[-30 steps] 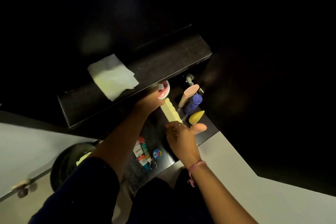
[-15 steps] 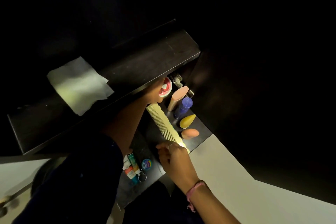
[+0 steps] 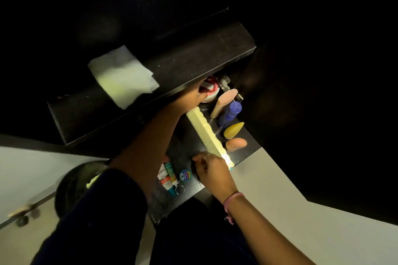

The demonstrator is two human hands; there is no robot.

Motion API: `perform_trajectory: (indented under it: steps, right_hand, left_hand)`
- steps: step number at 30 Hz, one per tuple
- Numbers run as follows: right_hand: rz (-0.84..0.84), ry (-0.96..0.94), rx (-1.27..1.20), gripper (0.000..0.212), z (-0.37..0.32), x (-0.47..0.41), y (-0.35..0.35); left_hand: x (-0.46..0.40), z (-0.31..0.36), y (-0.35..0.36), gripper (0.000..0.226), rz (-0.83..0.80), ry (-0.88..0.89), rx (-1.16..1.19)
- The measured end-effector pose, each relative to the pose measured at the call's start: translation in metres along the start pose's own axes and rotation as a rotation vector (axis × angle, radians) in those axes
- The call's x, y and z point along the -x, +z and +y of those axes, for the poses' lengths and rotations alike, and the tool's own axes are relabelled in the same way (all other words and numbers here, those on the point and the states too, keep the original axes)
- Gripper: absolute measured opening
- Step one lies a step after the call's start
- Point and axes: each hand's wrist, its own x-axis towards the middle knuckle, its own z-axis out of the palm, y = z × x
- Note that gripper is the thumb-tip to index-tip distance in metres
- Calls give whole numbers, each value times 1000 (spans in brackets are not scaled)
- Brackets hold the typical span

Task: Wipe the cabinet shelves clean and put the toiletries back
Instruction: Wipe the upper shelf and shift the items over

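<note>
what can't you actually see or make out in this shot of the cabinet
All in the head view:
- Left hand fingers: hidden under the upper shelf edge, so its grip on the red-lidded jar is unclear.
- Cabinet interior above and right: lost in darkness.
- Labels on the tubes and small round tin: too small to read.
- Right hand fingertips at the comb: overexposed glare hides the contact.
</note>
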Motion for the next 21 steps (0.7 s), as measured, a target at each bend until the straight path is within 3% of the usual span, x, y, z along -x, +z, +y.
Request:
perform_trajectory:
  steps: [2,6,10,13,17,21]
  right_hand:
    - [14,-16,27,30,0,1,2]
    - [22,-12,-9,31,3,4,7]
    - [-119,-23,30,42,3,10,14]
    - [-204,-81,196,54,1,12,27]
    - [-210,-100,325,49,-3,14,43]
    - [-160,-90,333,38,-2,14,49]
  left_hand:
    - [35,2,-6,45,107,-122,143]
    - [129,-22,-1,33,258,-133,208]
    - [190,-48,24,31,355,-313,213]
    - [207,-63,38,37,423,-340,231]
    - [204,-73,46,62,296,-311,131]
    - [189,-76,52,56,243,-277,116]
